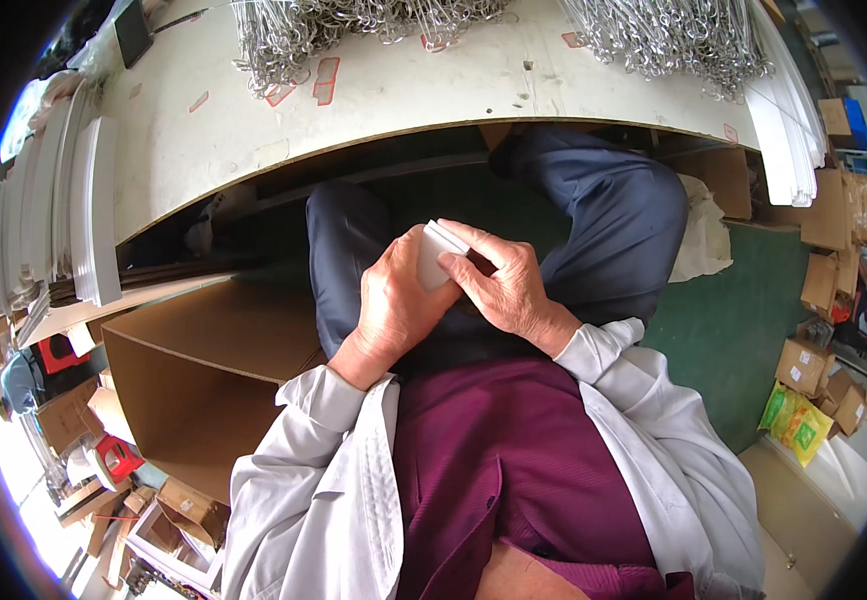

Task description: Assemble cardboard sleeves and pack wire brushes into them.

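Observation:
Both hands meet over my lap, between my knees in dark blue trousers. My left hand (394, 300) wraps around a small stack of flat white pieces (436, 258) from the left. My right hand (504, 285) grips the same stack from the right, fingers laid over its top edge. The stack is partly hidden by my fingers. I wear a grey jacket over a maroon shirt.
A white worktable (404, 95) curves across the top, carrying two heaps of metal wire hooks (674, 35) and long white strips (789, 130). Stacked white boards (64, 220) stand at left. An open cardboard box (194, 370) sits by my left knee. Small cartons (809, 365) lie on the green floor at right.

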`<state>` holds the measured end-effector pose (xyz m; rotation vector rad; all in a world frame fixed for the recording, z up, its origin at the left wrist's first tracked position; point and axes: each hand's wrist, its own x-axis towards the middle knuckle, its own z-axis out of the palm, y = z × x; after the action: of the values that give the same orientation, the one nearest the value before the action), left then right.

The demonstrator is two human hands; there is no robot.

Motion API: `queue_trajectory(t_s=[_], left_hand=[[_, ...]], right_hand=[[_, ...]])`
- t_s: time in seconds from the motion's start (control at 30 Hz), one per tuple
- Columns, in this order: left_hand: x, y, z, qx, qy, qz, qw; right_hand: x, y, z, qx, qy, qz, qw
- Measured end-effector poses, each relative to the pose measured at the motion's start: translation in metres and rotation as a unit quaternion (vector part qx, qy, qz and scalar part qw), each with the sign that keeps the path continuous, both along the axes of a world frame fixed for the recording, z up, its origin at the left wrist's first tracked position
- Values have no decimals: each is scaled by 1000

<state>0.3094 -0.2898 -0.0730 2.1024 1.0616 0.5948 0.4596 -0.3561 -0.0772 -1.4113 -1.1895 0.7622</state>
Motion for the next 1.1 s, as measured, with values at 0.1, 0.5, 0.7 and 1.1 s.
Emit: queue_trajectory(t_s=[0.1,0.5,0.7,1.1], left_hand=[[-2,-1,-2,-7,-4,-4,1000],[-5,1,-2,-32,-5,2,999],[1,-1,-4,12,4,-2,1000],[-79,58,70,48,94,92,990]], right_hand=[[3,-4,12,-62,3,33,998],[-8,-4,3,-33,18,28,999],[-7,-4,0,-93,87,17,992],[59,68,39,50,-42,-48,997]])
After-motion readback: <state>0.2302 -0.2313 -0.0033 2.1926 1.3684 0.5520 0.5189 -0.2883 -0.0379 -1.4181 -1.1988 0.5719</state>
